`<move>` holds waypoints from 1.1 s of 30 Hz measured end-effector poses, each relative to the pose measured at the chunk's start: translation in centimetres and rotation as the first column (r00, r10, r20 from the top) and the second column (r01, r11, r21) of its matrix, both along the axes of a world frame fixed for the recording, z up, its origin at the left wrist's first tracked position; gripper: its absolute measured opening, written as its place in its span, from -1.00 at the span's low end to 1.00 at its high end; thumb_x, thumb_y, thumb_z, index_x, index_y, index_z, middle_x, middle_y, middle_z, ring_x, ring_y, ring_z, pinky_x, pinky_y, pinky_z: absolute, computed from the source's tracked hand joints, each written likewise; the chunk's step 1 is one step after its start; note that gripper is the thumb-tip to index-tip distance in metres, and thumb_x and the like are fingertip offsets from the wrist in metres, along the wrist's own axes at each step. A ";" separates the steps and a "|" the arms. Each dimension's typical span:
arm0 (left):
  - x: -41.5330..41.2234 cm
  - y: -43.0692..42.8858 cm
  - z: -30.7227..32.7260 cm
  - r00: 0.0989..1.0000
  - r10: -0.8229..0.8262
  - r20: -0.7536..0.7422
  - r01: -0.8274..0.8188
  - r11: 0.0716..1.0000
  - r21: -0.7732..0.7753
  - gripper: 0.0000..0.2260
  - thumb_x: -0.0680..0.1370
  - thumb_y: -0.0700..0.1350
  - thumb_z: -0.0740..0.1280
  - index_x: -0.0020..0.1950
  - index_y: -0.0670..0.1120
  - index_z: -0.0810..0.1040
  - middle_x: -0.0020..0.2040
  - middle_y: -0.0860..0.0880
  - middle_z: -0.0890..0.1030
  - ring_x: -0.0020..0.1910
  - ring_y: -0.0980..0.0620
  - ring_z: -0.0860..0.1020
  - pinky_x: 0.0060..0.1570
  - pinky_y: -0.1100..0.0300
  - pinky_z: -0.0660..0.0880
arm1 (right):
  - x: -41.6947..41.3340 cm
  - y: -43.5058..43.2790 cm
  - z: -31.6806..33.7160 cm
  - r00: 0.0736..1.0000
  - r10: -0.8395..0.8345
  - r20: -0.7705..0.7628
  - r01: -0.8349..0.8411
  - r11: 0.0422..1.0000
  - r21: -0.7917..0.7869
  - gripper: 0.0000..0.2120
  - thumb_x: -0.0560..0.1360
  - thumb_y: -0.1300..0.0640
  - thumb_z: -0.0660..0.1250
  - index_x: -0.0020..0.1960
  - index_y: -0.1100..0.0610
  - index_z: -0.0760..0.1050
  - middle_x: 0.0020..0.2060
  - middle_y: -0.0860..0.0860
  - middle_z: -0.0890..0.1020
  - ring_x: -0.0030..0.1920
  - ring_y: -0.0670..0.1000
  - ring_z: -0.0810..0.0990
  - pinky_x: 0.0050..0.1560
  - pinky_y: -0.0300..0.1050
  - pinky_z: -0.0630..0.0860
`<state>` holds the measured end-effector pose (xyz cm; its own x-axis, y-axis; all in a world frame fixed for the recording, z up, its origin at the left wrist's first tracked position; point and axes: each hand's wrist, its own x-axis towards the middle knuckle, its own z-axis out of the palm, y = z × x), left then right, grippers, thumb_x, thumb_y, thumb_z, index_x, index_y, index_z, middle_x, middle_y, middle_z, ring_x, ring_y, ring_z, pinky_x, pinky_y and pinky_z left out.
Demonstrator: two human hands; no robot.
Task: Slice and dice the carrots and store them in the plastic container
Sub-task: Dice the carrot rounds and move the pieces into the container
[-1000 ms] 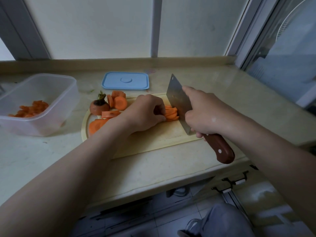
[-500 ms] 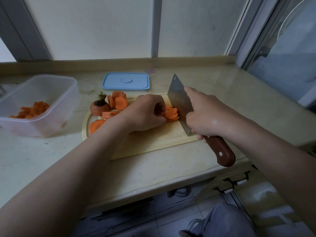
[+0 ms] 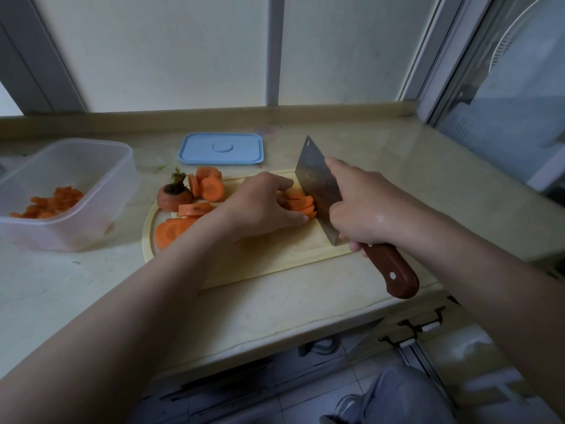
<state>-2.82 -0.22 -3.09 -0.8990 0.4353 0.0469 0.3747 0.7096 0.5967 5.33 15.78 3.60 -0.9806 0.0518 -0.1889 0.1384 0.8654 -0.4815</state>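
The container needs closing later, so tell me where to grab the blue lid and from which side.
Probably its left short edge, reached from the left. The lid lies flat on the counter, so only the thin rim offers a pinch, and the cutting board crowds its near side.

Bare counter [image 3: 134, 258] between container [image 3: 104, 179] and board [image 3: 275, 258]

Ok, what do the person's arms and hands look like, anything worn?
The left forearm and right forearm are bare up to the frame edge: no sleeves show. The left hand and right hand wear no gloves, rings or watch. A wet glint sits on the back of the right hand.
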 end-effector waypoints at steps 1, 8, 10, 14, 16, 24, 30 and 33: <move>0.0 0.0 0.0 1.000 -0.004 -0.010 0.004 1.000 0.007 -0.28 0.40 0.14 0.54 0.49 -0.07 0.42 0.12 0.02 0.60 0.05 0.10 0.57 0.15 0.15 0.54 | 0.0 0.0 0.0 1.000 0.001 0.002 -0.001 1.000 -0.001 -0.20 0.58 0.31 0.18 0.67 -0.16 -0.04 -0.03 0.10 0.57 -0.33 0.07 0.73 -0.37 -0.03 0.70; -0.2 -0.3 0.0 0.998 -0.051 -0.033 0.052 0.998 0.030 -0.34 0.41 0.09 0.55 0.45 -0.05 0.46 0.05 0.08 0.57 -0.02 0.14 0.55 0.06 0.25 0.51 | 0.0 0.6 0.2 0.999 -0.008 -0.035 0.008 1.000 0.003 -0.20 0.58 0.30 0.19 0.68 -0.18 -0.02 0.11 0.09 0.56 -0.41 0.02 0.71 -0.45 -0.16 0.59; -0.3 -0.8 0.3 0.996 -0.084 -0.030 0.085 0.996 0.032 -0.36 0.42 0.08 0.54 0.45 -0.02 0.46 0.07 0.08 0.57 0.02 0.12 0.56 0.10 0.17 0.56 | 0.0 0.9 0.6 0.997 -0.008 -0.072 0.009 1.000 0.011 -0.21 0.57 0.31 0.19 0.68 -0.16 0.02 0.18 0.14 0.56 -0.44 0.00 0.70 -0.46 -0.16 0.58; -0.7 -1.5 0.3 0.975 -0.143 -0.172 0.145 0.989 0.001 -0.59 0.47 -0.01 0.48 0.30 -0.04 0.59 0.14 0.02 0.62 0.04 0.13 0.57 0.07 0.12 0.59 | 0.3 1.2 1.7 0.995 -0.003 -0.102 0.003 1.000 -0.005 -0.19 0.54 0.35 0.17 0.68 -0.14 0.04 0.01 0.15 0.62 -0.46 0.01 0.69 -0.47 -0.13 0.56; -0.8 -1.6 -0.1 0.958 -0.171 -0.230 0.170 0.985 -0.022 -0.70 0.49 -0.03 0.47 0.21 -0.03 0.65 0.13 0.02 0.63 0.06 0.10 0.56 0.09 0.10 0.57 | 0.5 1.0 1.8 0.995 -0.002 -0.100 0.001 1.000 -0.012 -0.19 0.53 0.36 0.16 0.68 -0.14 0.06 -0.12 0.14 0.65 -0.46 0.03 0.69 -0.46 -0.12 0.57; -0.9 -1.5 -0.6 0.935 -0.206 -0.289 0.205 0.978 -0.032 -0.81 0.52 -0.07 0.46 0.13 -0.02 0.70 0.09 0.02 0.65 0.03 0.08 0.56 0.10 0.14 0.53 | 1.0 -0.2 1.5 0.996 -0.024 -0.084 0.019 0.998 -0.060 -0.21 0.56 0.37 0.15 0.67 -0.16 0.06 -0.11 0.17 0.64 -0.51 0.00 0.65 -0.51 -0.14 0.54; -0.9 -1.4 -0.7 0.933 -0.210 -0.292 0.213 0.977 -0.020 -0.81 0.53 -0.10 0.45 0.13 -0.03 0.71 0.06 0.02 0.68 0.00 0.10 0.59 0.08 0.26 0.52 | 0.9 -0.5 1.5 0.998 -0.015 -0.068 0.013 1.000 -0.024 -0.20 0.54 0.37 0.14 0.67 -0.14 0.07 -0.06 0.17 0.63 -0.49 0.00 0.67 -0.51 -0.14 0.55; -0.9 -1.4 -0.8 0.928 -0.215 -0.305 0.217 0.976 -0.025 -0.81 0.53 -0.11 0.45 0.13 -0.04 0.71 0.05 0.01 0.70 -0.01 0.08 0.59 0.07 0.24 0.52 | 0.8 -0.7 1.5 0.999 -0.013 -0.048 0.014 1.000 0.019 -0.26 0.56 0.35 0.17 0.64 -0.10 0.10 -0.04 0.17 0.62 -0.46 0.03 0.69 -0.46 -0.07 0.61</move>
<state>-3.72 -1.58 -3.92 -0.7253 0.6157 0.3079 0.6828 0.5862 0.4360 6.11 15.08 5.12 -0.9877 0.0685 -0.1406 0.1276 0.8727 -0.4713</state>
